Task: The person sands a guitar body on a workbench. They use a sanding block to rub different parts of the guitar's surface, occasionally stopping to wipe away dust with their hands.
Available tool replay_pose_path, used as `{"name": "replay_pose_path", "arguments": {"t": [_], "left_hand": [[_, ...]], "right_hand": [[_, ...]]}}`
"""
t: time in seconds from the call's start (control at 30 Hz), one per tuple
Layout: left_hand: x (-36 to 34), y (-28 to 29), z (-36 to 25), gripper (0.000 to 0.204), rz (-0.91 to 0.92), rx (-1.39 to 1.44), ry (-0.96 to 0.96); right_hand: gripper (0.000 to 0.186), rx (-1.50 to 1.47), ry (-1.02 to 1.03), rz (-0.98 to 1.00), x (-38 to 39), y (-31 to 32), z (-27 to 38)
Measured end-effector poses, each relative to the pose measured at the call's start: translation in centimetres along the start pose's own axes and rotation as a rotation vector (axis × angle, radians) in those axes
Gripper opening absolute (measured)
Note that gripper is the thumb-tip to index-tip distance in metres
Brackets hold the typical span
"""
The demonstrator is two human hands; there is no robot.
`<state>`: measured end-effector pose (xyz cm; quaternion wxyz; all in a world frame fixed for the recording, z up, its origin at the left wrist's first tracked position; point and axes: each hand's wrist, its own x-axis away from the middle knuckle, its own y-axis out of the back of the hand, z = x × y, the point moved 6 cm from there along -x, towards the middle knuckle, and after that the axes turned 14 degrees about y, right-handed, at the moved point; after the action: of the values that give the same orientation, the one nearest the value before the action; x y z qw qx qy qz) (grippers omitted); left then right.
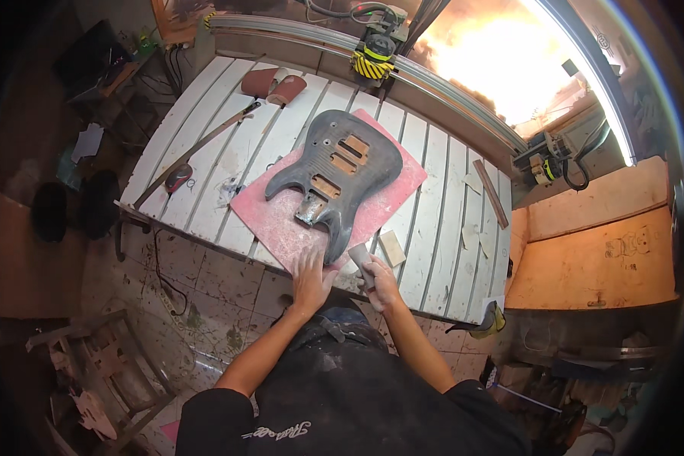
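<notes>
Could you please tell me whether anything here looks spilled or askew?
Pale dust mottles the pink mat under the dark guitar body, and the mat sits askew to the white table's slats. Dark blotches make the tiled floor look stained; their source is unclear.

The guitar body [368,163] blocks the way directly ahead of the left hand [310,280] — its horn [340,242] ends just beside it. Beyond the right hand [381,283] lies a pale block [392,248]; rightward of that, bare slatted tabletop [426,247] gives open passage — up to the pale scraps [470,237].
</notes>
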<state>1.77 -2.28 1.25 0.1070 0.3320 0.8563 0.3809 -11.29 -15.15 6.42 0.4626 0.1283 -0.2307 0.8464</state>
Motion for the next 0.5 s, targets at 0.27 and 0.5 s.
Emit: {"name": "replay_pose_path", "arguments": {"t": [0.27, 0.5], "left_hand": [[-3.4, 0.2, -1.9, 0.078, -0.089, -0.089, -0.044], [-3.5, 0.9, -0.5, 0.073, -0.161, -0.042, -0.086]], "right_hand": [[0.044, 0.491, 0.205, 0.201, -0.1, -1.6, -0.2], [0.051, 1.196, 0.956, 0.381, -2.4, -3.5, 2.2]]}}
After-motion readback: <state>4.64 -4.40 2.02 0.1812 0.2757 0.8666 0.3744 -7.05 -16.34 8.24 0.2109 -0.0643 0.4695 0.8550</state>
